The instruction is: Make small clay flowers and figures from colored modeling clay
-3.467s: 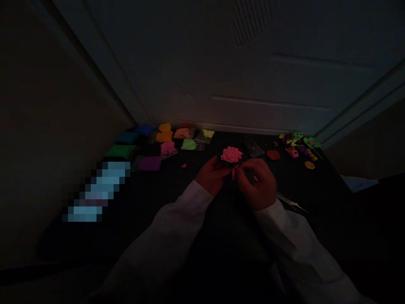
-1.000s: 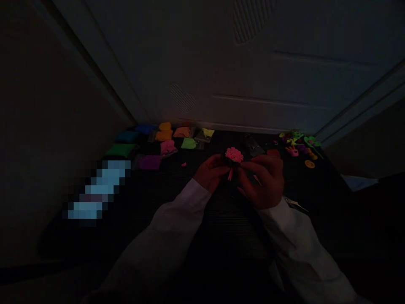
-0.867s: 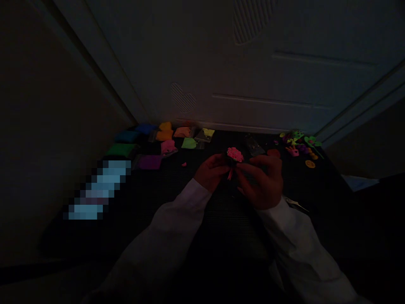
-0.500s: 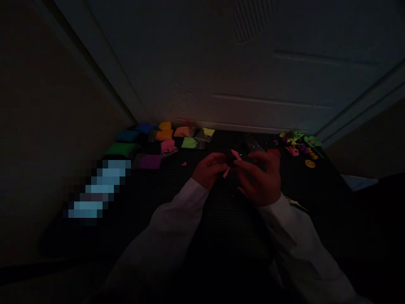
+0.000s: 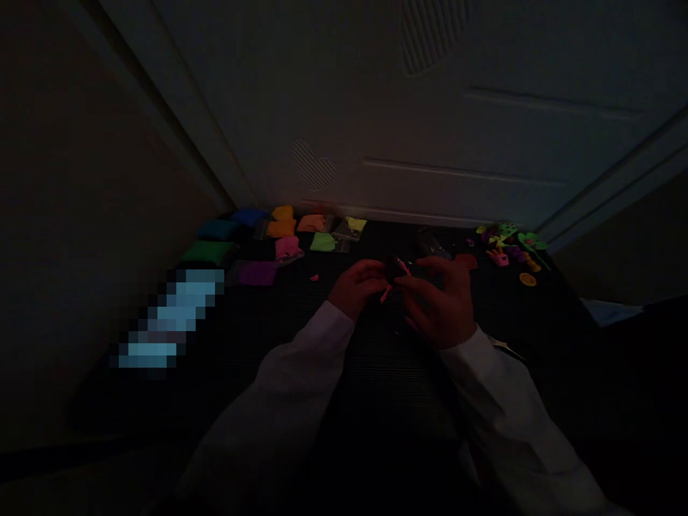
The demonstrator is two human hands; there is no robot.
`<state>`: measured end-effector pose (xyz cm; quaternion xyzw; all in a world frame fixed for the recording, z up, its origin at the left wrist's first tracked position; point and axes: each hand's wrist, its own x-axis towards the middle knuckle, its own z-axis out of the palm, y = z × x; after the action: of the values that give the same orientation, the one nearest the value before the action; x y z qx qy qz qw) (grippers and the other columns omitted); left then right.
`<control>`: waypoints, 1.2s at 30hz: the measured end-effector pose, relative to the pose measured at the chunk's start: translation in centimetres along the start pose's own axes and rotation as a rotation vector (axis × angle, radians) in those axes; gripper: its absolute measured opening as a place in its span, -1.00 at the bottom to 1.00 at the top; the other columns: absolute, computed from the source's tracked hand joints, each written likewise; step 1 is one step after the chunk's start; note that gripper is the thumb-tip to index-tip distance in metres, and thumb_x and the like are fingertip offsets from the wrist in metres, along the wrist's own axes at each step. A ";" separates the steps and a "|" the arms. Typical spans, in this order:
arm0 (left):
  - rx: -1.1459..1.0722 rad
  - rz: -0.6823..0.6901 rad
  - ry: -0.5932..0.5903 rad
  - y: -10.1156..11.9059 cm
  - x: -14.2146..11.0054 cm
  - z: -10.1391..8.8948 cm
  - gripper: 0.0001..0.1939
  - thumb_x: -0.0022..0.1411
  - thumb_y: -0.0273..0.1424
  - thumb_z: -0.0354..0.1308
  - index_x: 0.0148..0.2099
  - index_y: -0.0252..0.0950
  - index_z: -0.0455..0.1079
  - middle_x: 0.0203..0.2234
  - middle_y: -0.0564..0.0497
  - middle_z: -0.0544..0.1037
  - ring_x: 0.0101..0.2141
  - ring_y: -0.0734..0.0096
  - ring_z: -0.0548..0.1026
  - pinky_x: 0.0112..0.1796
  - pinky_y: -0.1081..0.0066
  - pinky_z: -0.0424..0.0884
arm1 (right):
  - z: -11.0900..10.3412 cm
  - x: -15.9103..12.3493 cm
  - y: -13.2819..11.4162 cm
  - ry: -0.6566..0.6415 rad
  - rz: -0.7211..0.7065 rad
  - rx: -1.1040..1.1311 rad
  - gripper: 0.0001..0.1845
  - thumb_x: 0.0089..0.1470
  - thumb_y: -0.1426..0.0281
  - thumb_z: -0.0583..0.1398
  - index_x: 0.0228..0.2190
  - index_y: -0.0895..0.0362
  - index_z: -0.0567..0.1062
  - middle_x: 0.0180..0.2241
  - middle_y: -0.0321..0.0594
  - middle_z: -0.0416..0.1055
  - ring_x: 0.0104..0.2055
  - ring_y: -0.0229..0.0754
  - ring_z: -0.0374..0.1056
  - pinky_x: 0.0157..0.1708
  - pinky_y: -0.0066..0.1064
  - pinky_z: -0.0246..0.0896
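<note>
Between my two hands is a pink clay flower (image 5: 407, 268), turned so that its dark underside (image 5: 395, 267) faces me and only a thin pink edge shows. My left hand (image 5: 352, 289) is closed on its left side. The curled fingers of my right hand (image 5: 447, 304) grip its right edge. A forked pink strip (image 5: 385, 293) hangs below, near my left fingertips. It is very dark, so the exact finger contact is hard to make out. Scissors (image 5: 505, 347) lie by my right wrist, partly covered by the sleeve.
Bags of coloured clay, among them green (image 5: 208, 251), purple (image 5: 256, 273) and pink (image 5: 288, 249), line the back left of the black table (image 5: 301, 322). A lit, pixelated screen (image 5: 172, 315) is at left. Small clay figures (image 5: 508, 247) and a yellow disc (image 5: 527, 279) lie at right.
The flower has tipped over from showing its pink petals to showing its dark underside. Both hands have shifted slightly with it; the pink strip below has swung left.
</note>
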<state>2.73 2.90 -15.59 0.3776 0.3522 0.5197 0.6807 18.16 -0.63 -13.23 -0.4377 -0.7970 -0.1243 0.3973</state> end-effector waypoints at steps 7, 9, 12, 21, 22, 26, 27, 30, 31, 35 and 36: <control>0.039 0.021 0.000 -0.2 0.1 -0.3 -0.71 -0.25 -0.56 0.22 -0.36 -0.29 0.36 -0.52 0.11 0.48 -0.42 0.49 0.41 -0.33 0.43 0.26 | 0.0 0.1 -0.1 0.010 -0.005 0.002 -0.75 -0.14 0.44 0.16 -0.31 -0.02 0.43 -0.19 -0.21 0.23 -0.21 -0.14 0.15 -0.26 -0.20 0.08; 0.009 0.032 0.011 -0.1 0.0 -0.1 -0.71 -0.26 -0.57 0.23 -0.36 -0.29 0.36 -0.49 0.10 0.48 -0.39 0.48 0.41 -0.30 0.43 0.26 | 0.0 0.1 -0.2 0.016 0.000 0.016 -0.72 -0.14 0.45 0.16 -0.29 -0.03 0.42 -0.19 -0.21 0.23 -0.22 -0.14 0.15 -0.25 -0.19 0.09; -0.070 0.039 0.027 0.0 -0.1 0.3 -0.70 -0.29 -0.59 0.24 -0.38 -0.30 0.35 -0.50 0.11 0.48 -0.41 0.51 0.41 -0.30 0.43 0.26 | -0.2 0.1 -0.4 0.080 0.049 0.087 -0.68 -0.16 0.46 0.17 -0.26 -0.01 0.40 -0.19 -0.20 0.22 -0.23 -0.15 0.17 -0.25 -0.19 0.12; -0.320 -0.053 0.020 0.8 -0.5 0.7 -0.72 -0.21 -0.61 0.19 -0.35 -0.30 0.35 -0.42 0.06 0.48 -0.38 0.49 0.42 -0.29 0.40 0.28 | -0.6 0.2 -0.7 0.247 0.336 0.336 -0.73 -0.09 0.47 0.11 -0.24 0.11 0.36 -0.25 -0.16 0.25 -0.19 -0.17 0.20 -0.17 -0.21 0.14; -0.343 -0.058 0.014 0.9 -0.6 0.8 -0.73 -0.20 -0.61 0.18 -0.35 -0.30 0.35 -0.41 0.05 0.48 -0.37 0.47 0.42 -0.28 0.39 0.29 | -0.3 0.2 -0.6 0.251 0.389 0.383 -0.74 -0.07 0.46 0.10 -0.24 0.11 0.35 -0.26 -0.17 0.25 -0.22 -0.19 0.21 -0.19 -0.23 0.15; -0.419 -0.090 -0.068 1.5 -1.1 1.0 -0.79 -0.16 -0.59 0.15 -0.37 -0.29 0.36 -0.43 0.06 0.48 -0.37 0.45 0.42 -0.25 0.34 0.30 | 0.9 -0.3 -0.5 0.140 0.580 0.629 -0.73 -0.03 0.39 0.09 -0.20 0.08 0.31 -0.25 -0.19 0.30 -0.23 -0.22 0.26 -0.25 -0.29 0.20; -0.439 -0.100 -0.089 1.6 -1.3 1.0 -0.80 -0.15 -0.57 0.14 -0.37 -0.29 0.37 -0.44 0.06 0.48 -0.38 0.45 0.42 -0.25 0.33 0.30 | 1.2 -0.4 -0.5 0.099 0.612 0.686 -0.72 -0.03 0.38 0.09 -0.20 0.07 0.31 -0.25 -0.19 0.32 -0.22 -0.22 0.27 -0.26 -0.30 0.21; -0.497 -0.130 -0.101 1.7 -1.6 1.0 -0.79 -0.13 -0.53 0.13 -0.34 -0.27 0.38 -0.47 0.06 0.47 -0.39 0.44 0.42 -0.27 0.32 0.31 | 1.4 -0.5 -0.9 0.038 0.665 0.802 -0.71 -0.03 0.35 0.09 -0.19 0.05 0.31 -0.27 -0.20 0.34 -0.25 -0.23 0.30 -0.32 -0.35 0.23; -0.509 -0.145 -0.091 1.7 -1.7 0.9 -0.78 -0.13 -0.52 0.12 -0.32 -0.26 0.38 -0.45 0.05 0.48 -0.38 0.42 0.42 -0.28 0.31 0.31 | 1.3 -0.5 -1.0 0.050 0.665 0.817 -0.71 -0.03 0.34 0.09 -0.18 0.05 0.31 -0.27 -0.20 0.34 -0.26 -0.23 0.30 -0.33 -0.35 0.23; -0.510 -0.176 -0.057 1.3 -1.9 0.8 -0.77 -0.08 -0.49 0.07 -0.28 -0.24 0.36 -0.33 0.02 0.49 -0.30 0.37 0.42 -0.25 0.27 0.31 | 0.2 -0.3 -1.4 0.182 0.528 0.693 -0.67 -0.01 0.35 0.05 -0.14 0.06 0.29 -0.20 -0.16 0.28 -0.19 -0.18 0.25 -0.24 -0.25 0.20; -0.506 -0.171 -0.075 1.2 -1.9 0.8 -0.77 -0.07 -0.48 0.06 -0.27 -0.24 0.36 -0.30 0.02 0.48 -0.28 0.36 0.41 -0.24 0.27 0.30 | -0.1 -0.2 -1.5 0.200 0.462 0.629 -0.66 -0.03 0.35 0.06 -0.14 0.07 0.29 -0.18 -0.15 0.26 -0.15 -0.15 0.22 -0.20 -0.22 0.18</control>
<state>2.49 1.14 -13.99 0.1835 0.2162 0.5174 0.8074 17.12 -1.66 -13.07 -0.4482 -0.6341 0.1762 0.6050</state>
